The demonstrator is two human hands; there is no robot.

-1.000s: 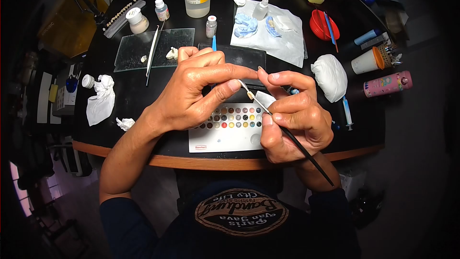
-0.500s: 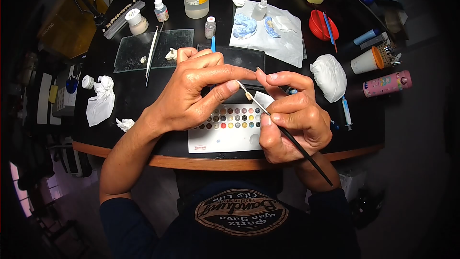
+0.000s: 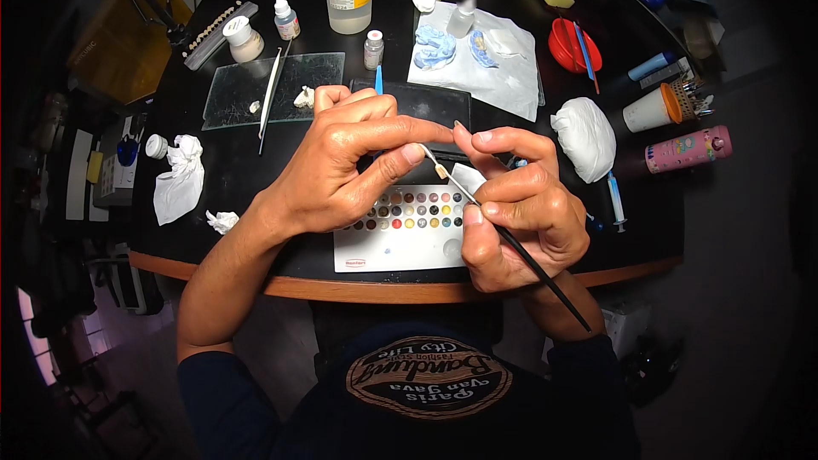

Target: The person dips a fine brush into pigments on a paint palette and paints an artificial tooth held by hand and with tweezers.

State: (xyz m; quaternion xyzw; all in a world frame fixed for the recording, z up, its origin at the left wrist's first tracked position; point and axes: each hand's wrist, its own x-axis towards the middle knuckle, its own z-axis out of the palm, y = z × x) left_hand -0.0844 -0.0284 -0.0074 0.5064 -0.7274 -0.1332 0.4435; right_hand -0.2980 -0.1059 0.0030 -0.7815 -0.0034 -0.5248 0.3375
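Observation:
My left hand [image 3: 341, 158] pinches a thin curved metal holder [image 3: 429, 153] between thumb and index finger. At the holder's lower end sits a small cream tooth crown [image 3: 441, 171]. My right hand [image 3: 537, 217] grips a slim paintbrush [image 3: 545, 277] with a black handle, pointed up and left. Its tip is at the crown; whether it touches is too small to tell. Both index fingertips meet or nearly meet above the crown. Below the hands lies a white shade palette [image 3: 379, 249] with rows of coloured dots, partly covered by my right hand.
A glass slab [image 3: 230, 89] with a metal instrument [image 3: 271, 98] lies behind my left hand. White paper [image 3: 520, 77] holds blue moulds [image 3: 434, 48] and a dropper bottle [image 3: 462, 19]. To the right are a stuffed white bag [image 3: 585, 138], a syringe [image 3: 615, 200] and a red bowl [image 3: 573, 44].
The crown and brush tip have shifted very slightly left. Both hands keep almost the same pose and grip.

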